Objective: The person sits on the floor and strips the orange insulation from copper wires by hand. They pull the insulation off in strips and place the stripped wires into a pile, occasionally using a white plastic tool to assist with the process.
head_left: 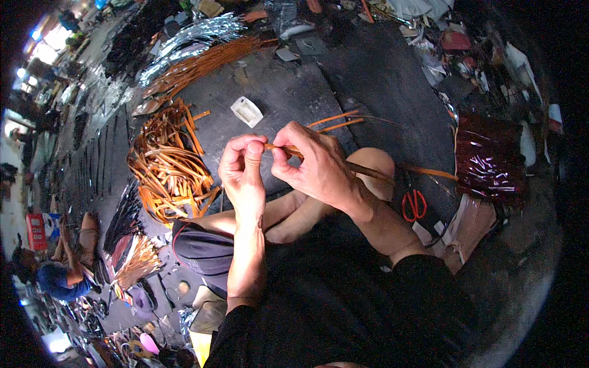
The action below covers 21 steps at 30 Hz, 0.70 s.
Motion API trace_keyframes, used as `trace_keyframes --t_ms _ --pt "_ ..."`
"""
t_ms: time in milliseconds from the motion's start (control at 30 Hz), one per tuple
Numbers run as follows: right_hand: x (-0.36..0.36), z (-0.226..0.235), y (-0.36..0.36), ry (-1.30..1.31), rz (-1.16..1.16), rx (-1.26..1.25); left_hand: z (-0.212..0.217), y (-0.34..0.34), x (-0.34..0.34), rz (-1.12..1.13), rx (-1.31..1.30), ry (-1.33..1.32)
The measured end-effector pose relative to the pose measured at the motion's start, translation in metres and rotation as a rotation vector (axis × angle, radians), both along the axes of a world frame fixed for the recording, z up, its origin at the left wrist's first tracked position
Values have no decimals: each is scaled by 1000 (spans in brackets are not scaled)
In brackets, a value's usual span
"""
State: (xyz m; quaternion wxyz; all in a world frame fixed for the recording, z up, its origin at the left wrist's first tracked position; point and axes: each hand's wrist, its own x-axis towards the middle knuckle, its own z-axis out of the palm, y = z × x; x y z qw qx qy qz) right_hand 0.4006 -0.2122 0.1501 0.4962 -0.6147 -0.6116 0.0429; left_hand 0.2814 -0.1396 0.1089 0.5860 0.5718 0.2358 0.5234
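The pinched strip (269,146) is thin and orange-brown.

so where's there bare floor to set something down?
Dark floor: one patch between the white dish and copper strands; a wider one between the right hand and the upper-right scraps. Crowded: left, by the orange strip pile; right, around the dark-red bundle.
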Motion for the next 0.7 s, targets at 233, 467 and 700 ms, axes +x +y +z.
trace_keyframes --t_ms 233,467,700 --pt "16 -11 -35 -55 -24 -22 -6 -1 6 52 -87 -139" --pt "37 -19 -74 -121 -69 -92 -20 36 -10 48 -199 -339" --pt "48 -24 -93 -143 -40 -108 -31 91 -79 135 -239 -331"
